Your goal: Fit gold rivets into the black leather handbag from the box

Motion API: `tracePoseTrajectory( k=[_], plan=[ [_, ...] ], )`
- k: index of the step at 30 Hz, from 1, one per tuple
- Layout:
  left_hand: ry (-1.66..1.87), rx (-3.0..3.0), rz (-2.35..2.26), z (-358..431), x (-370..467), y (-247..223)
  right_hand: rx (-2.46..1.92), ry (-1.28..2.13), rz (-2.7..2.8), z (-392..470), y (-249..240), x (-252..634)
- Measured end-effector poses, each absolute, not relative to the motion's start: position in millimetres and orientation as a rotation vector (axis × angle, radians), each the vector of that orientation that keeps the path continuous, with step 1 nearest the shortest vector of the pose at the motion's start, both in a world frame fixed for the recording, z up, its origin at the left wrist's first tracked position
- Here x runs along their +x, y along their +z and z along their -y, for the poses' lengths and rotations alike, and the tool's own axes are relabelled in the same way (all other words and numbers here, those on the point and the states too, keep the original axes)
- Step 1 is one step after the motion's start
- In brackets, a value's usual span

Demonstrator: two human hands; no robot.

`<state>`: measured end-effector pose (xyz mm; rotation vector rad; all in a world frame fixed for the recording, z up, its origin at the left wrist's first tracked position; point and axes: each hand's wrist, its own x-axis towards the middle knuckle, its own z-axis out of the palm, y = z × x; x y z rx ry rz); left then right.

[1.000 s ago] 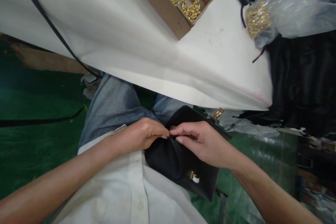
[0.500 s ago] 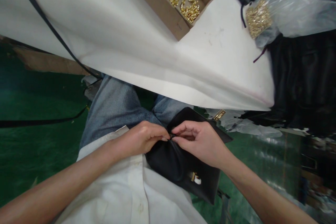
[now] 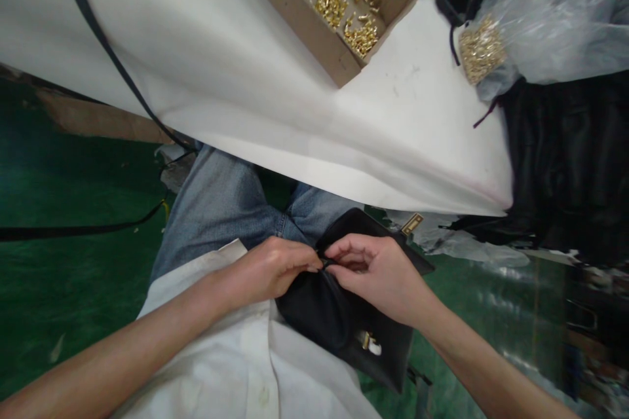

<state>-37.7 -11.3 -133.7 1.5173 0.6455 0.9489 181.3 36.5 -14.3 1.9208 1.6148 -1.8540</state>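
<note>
A black bag (image 3: 319,314) with gold-coloured hardware lies across my lap, its flap spread toward the right with a gold clasp plate (image 3: 412,224) at the edge. My left hand (image 3: 278,266) pinches the bag's dark edge from the left. From the right, my right hand (image 3: 376,272) pinches the same spot, thumb and forefinger nearly meeting the left fingertips. What exactly lies between the fingertips is too small and dark to tell. Lower on the bag sits a gold fitting with a white piece (image 3: 371,343).
Beyond my knees is a white-covered table (image 3: 295,131) with a cardboard box (image 3: 314,29) of small gold parts. Clear bags (image 3: 481,49) of gold pieces and black material (image 3: 570,157) are at the right. A black strap (image 3: 105,46) crosses the left side.
The view has shifted slightly, so the box, table and bag appear a little lower. Both hands stay pinched at the same place on the bag.
</note>
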Motion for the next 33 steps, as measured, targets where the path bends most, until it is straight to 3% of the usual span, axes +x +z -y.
tracePoseTrajectory(
  k=[18,27,33],
  plan=[
    [0.855,1.682,-0.659,9.1,-35.1,-113.6,2.153,-1.732,-1.549,-31.0,-8.6,170.1],
    [0.847,1.743,-0.681,11.4,-24.1,-119.4,2.110,-1.537,-1.795,-21.4,-9.8,172.8],
    [0.761,1.554,-0.666,16.0,-35.3,-108.8,2.107,-1.513,-1.800,-19.6,-19.6,174.9]
  ],
)
